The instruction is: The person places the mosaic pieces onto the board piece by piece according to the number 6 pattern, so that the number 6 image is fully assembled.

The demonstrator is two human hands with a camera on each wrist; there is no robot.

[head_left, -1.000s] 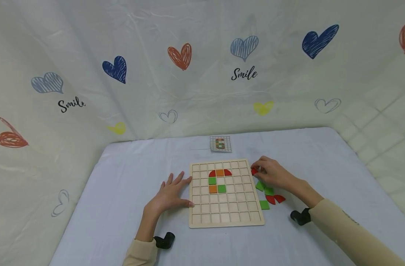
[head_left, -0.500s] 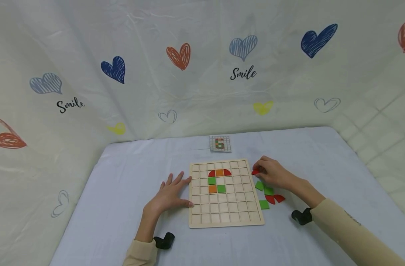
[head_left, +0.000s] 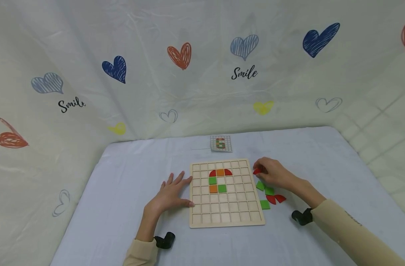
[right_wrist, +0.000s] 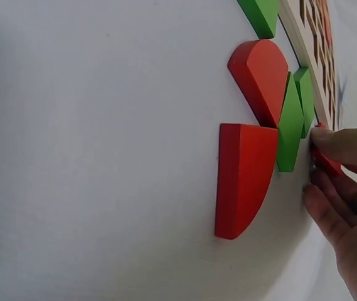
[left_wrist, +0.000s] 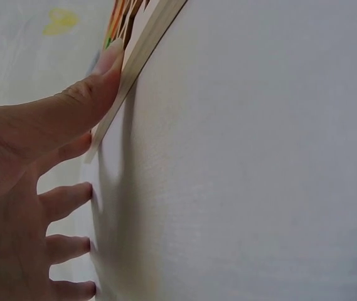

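A wooden grid board (head_left: pixel 227 218) lies on the white-covered table. Red quarter-round, orange and green square pieces sit in some of its upper-left cells. My left hand (head_left: pixel 167 197) rests at the board's left edge with fingers spread; in the left wrist view its thumb (left_wrist: pixel 87 94) touches the rim. Just off the upper right edge, my right hand (head_left: pixel 272 173) pinches a red quarter-round block (head_left: pixel 256 171) between thumb and fingers. Below that hand lie green square blocks (head_left: pixel 264 204) and two red quarter-round blocks (right_wrist: pixel 247 182), shown close in the right wrist view.
A small pattern card (head_left: pixel 221 143) with a coloured figure on a grid lies behind the board. A pale curtain (head_left: pixel 202 88) printed with hearts hangs behind the table. Black devices (head_left: pixel 165 240) are strapped at both wrists.
My right hand, with the red block, has shifted very slightly to the right, away from the board. The left hand and the board look unchanged.
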